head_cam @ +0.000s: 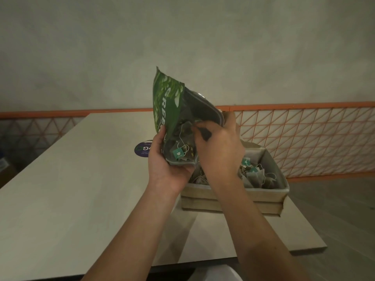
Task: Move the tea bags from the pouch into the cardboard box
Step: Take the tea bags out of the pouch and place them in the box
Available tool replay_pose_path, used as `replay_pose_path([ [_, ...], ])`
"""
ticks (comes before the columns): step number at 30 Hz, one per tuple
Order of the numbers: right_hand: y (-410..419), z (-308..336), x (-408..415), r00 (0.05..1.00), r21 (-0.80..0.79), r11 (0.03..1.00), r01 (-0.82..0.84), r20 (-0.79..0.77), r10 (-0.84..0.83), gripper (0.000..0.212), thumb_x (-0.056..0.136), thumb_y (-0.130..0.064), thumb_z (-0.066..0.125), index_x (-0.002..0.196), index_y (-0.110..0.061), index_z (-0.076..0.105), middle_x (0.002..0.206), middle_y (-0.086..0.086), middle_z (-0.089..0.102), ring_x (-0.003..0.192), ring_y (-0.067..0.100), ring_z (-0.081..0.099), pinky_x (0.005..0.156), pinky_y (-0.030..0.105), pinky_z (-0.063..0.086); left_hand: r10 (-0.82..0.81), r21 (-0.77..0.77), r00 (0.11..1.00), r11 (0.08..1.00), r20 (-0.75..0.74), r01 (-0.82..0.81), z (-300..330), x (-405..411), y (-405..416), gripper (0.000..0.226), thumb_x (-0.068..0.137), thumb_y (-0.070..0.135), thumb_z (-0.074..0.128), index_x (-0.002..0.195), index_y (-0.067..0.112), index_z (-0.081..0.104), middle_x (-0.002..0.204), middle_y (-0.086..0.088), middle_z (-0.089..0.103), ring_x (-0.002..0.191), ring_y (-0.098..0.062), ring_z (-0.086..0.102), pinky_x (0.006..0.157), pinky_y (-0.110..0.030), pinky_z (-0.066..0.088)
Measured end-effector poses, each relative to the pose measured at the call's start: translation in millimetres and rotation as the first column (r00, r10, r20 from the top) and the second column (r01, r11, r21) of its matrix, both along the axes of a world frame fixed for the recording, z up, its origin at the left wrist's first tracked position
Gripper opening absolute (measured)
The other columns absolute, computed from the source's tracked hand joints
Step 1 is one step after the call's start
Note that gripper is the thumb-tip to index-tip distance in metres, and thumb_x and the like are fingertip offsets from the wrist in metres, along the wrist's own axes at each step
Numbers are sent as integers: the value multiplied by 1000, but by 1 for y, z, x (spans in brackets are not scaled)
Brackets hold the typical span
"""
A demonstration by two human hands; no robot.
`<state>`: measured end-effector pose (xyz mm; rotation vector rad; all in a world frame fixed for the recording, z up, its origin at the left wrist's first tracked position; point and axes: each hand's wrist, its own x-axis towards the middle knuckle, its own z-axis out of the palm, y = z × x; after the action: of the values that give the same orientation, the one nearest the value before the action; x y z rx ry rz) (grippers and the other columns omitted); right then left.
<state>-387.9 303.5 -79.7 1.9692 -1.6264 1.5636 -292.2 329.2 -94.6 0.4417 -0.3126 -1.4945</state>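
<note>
Tea bags (183, 147) fill the open mouth of the green pouch (165, 102), which we hold tilted at the centre of the frame, above the left end of the cardboard box (233, 196). From the head view, our left hand (164, 165) grips the pouch from below and the left side, fingers curled under its lower edge and thumb lying on the printed face. Our right hand (219, 149) reaches into the mouth of the pouch from the right, its fingers bent among the bags; whether they pinch 1 of them we cannot tell, since the fingertips are partly hidden. A small teal tag (178, 153) on a string hangs near the lower lip of the pouch.

More tea bags lie heaped in the box (257, 176), right of centre, with their white strings tangled and teal tags showing. The box rests on a pale table (71, 189) near its right edge. A round dark sticker (142, 149) sits on the table just left of the pouch. Behind, an orange lattice railing (304, 136) crosses the frame below a grey wall (182, 37).
</note>
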Motion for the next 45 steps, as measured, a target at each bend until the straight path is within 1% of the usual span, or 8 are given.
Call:
replay_pose_path([
  [9,-7,14,-15,966,-195,978,-80,228,125,11,86,-35,68,88,-25,73,105,-5,56,95,6,52,53,14,39,-15,-21,999,1000,-49,14,-6,9,-11,54,95,48,58,140,19,62,143,-14,61,134,-35,56,118,-48,38],
  [15,6,35,-45,833,-191,958,-214,477,281,3,93,-28,62,93,-25,63,86,-16,63,68,4,59,57,15,47,-15,-44,996,999,-86,11,-5,15,-10,52,97,50,55,139,20,63,141,-13,63,132,-32,58,83,-37,59],
  [19,1,25,-67,781,-109,969,-219,576,242,5,93,-26,62,91,-21,62,78,-4,66,64,24,64,59,40,55,-11,-76,995,997,-102,3,-3,21,-5,53,96,49,55,141,21,61,143,-12,61,134,-32,56,86,-37,59],
  [22,-5,11,-74,785,33,953,-301,575,228,5,93,-24,61,92,-20,64,78,3,70,64,20,65,63,46,56,1,-91,996,996,-93,-9,-2,25,-3,54,97,49,53,142,21,60,144,-11,60,135,-31,56,84,-36,59],
  [30,-2,-12,-65,802,186,852,-489,481,355,7,94,-20,61,97,-18,66,82,-8,72,74,2,66,65,20,53,29,-102,998,994,-65,-35,2,26,5,54,96,49,53,140,20,62,141,-13,63,122,-32,64,83,-37,60],
  [34,-2,-34,-65,927,450,811,-373,155,341,12,92,-30,63,99,-26,72,95,-14,68,84,2,61,75,25,53,33,-86,998,996,-59,-38,0,23,7,54,94,48,54,139,20,62,141,-12,63,130,-32,59,87,-38,60],
  [39,8,-38,-53,928,299,878,-373,118,354,17,92,-24,63,109,-25,67,109,-12,61,97,6,57,87,29,52,29,-74,998,997,-54,-33,-5,21,7,53,97,50,52,141,22,61,142,-12,62,133,-32,57,91,-39,58],
  [45,28,-23,-22,778,109,816,-567,395,488,17,87,-25,69,103,-30,65,117,-6,44,103,8,58,83,15,50,54,-52,998,997,-7,-55,-2,13,11,56,99,52,48,141,19,61,140,-10,64,130,-31,60,81,-36,61],
])
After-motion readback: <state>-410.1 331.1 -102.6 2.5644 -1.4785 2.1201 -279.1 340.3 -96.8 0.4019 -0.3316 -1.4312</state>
